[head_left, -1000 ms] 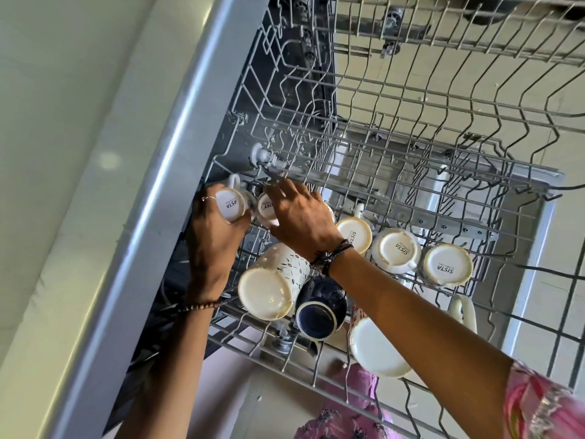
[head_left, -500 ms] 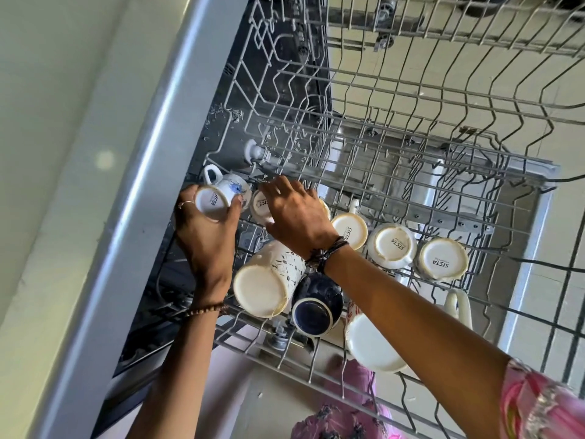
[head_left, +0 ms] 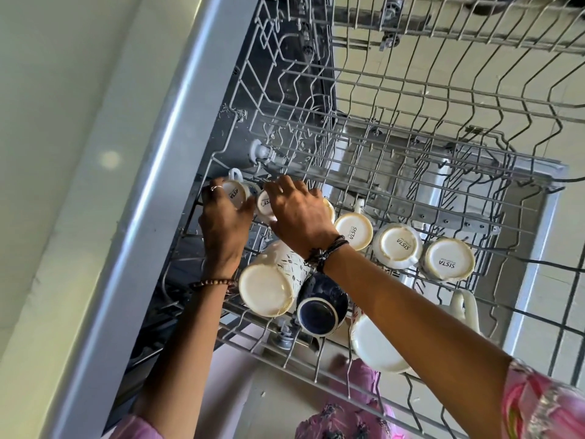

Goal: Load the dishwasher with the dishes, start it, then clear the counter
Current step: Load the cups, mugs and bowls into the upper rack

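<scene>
The dishwasher's upper wire rack [head_left: 395, 122] is pulled out below me. My left hand [head_left: 223, 229] grips a small white cup [head_left: 235, 193], base up and handle pointing away, at the rack's left end. Right beside it, my right hand [head_left: 299, 213] holds a second small white cup [head_left: 264, 204] between thumb and fingers. To their right, three more small cups [head_left: 397, 245] stand upside down in a row. In front of them lie a tall patterned white mug [head_left: 272, 286], a dark blue mug [head_left: 321, 307] and a wide white mug [head_left: 376, 346].
The grey dishwasher frame edge [head_left: 152, 217] runs diagonally on the left, close to my left hand. The rack's far half holds bare tines. Another wire rack [head_left: 443, 33] shows at the top. Pink clothing [head_left: 342, 416] is visible below the rack.
My left hand has shifted its cup a little left and turned it so the handle points away. My right hand has stayed on the neighbouring cup.
</scene>
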